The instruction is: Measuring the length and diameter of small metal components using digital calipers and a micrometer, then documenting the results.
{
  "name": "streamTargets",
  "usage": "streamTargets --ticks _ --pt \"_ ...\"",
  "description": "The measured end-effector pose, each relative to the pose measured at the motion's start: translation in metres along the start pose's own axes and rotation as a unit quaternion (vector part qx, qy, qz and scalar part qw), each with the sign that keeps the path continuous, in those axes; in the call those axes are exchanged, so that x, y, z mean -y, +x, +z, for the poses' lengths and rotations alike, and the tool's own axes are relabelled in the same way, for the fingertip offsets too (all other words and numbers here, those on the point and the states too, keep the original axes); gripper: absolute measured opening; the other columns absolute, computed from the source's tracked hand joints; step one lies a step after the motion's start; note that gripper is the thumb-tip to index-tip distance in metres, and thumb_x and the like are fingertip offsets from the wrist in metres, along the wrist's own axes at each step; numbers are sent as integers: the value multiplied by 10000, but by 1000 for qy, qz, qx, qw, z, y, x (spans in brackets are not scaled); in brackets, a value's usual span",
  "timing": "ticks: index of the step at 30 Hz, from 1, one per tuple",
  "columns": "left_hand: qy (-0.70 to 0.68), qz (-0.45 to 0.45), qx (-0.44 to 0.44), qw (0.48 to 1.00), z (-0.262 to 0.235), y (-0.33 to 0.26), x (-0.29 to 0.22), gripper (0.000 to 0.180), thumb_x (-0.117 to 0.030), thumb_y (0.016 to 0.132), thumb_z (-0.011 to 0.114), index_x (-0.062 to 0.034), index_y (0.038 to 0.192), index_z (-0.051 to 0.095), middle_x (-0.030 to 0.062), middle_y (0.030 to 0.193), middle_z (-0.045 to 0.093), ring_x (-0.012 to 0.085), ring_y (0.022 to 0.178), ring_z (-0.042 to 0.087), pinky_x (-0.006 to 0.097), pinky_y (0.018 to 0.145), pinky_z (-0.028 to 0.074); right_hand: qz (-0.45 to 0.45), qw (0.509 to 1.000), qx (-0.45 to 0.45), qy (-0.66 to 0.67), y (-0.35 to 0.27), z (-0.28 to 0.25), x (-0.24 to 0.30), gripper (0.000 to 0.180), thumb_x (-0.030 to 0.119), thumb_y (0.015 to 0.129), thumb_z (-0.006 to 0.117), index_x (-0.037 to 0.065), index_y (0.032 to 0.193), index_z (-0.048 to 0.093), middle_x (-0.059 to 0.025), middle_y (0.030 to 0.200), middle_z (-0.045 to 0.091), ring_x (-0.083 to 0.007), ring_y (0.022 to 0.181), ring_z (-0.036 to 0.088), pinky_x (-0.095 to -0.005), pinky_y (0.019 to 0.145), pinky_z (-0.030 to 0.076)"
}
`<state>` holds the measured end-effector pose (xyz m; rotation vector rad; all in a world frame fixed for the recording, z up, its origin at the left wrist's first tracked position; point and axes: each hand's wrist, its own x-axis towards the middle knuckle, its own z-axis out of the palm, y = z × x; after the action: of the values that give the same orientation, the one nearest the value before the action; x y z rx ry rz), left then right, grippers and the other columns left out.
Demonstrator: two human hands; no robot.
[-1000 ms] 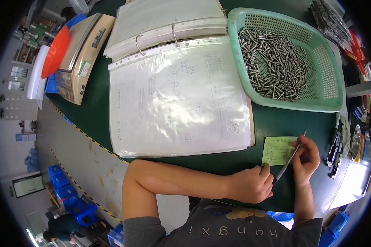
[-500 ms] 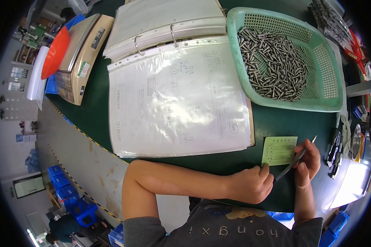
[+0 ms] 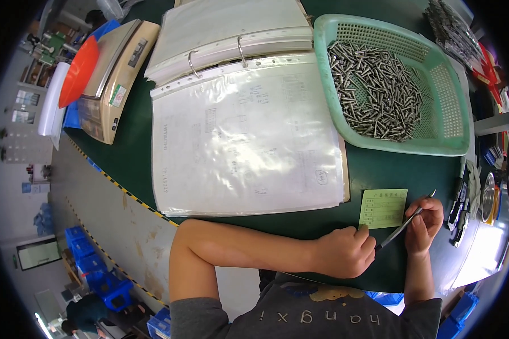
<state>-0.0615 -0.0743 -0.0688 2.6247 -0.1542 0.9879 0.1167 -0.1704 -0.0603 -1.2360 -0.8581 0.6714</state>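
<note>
A slim grey pen (image 3: 400, 230) is pinched between the thumb and fingers of my right hand (image 3: 424, 226). It slants from upper right to lower left, and its dark lower end comes close to my left hand (image 3: 346, 252). That left hand is curled closed at the near edge of a small yellow-green printed card (image 3: 383, 208), its forefinger and thumb at the card's lower corner. Whatever lies inside its fingers, if anything, is hidden. The card lies flat on the dark green table (image 3: 300, 226).
An open ring binder with plastic-sleeved sheets (image 3: 237, 152) lies left of the card. Beyond the card stands a green plastic basket (image 3: 455, 107) of small metal pins (image 3: 379, 90). A weighing scale (image 3: 110, 96) with an orange-red dish (image 3: 79, 70) is at far left; dark-handled tools (image 3: 460, 212) lie right.
The fingers of my right hand have shifted on the pen, and its upper end has moved slightly down. My left hand stays at the card's corner.
</note>
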Motion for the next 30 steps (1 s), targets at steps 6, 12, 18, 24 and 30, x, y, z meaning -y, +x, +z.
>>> streamTargets --ticks 6,12,18,24,30 --pt "-30 -10 14 999 -6 4 2 206 -183 633 578 -43 520 479 83 578 421 261 692 544 259 431 390 16 999 24 29 0 1 3 297 73 710 596 -23 966 478 -111 781 530 -111 601 495 -173 510 355" --pt "-54 -19 48 997 -10 4 1 259 -268 629 592 -49 526 501 82 610 481 257 711 562 263 466 427 6 999 48 25 -3 1 4 268 -36 684 571 -46 944 508 -122 816 553 -166 698 574 -238 618 457" --pt "-38 -22 67 997 -12 8 3 240 -265 650 558 -58 537 517 73 608 479 257 736 574 275 488 441 -29 998 46 22 2 5 5 239 -62 678 534 -69 916 515 -129 783 550 -169 688 572 -235 596 445" --pt "-31 -3 102 994 -15 12 8 275 -294 688 516 -55 552 520 61 596 472 241 723 585 270 472 433 -61 997 33 -31 2 6 5 295 -77 667 432 -63 958 476 -101 771 528 -131 674 534 -201 583 416" --pt "-11 27 81 996 -9 5 5 255 -169 685 523 -46 485 422 86 555 411 283 684 582 244 426 396 19 975 41 218 14 -7 4 296 -23 723 524 13 997 419 -87 783 522 -83 651 496 -152 523 369"
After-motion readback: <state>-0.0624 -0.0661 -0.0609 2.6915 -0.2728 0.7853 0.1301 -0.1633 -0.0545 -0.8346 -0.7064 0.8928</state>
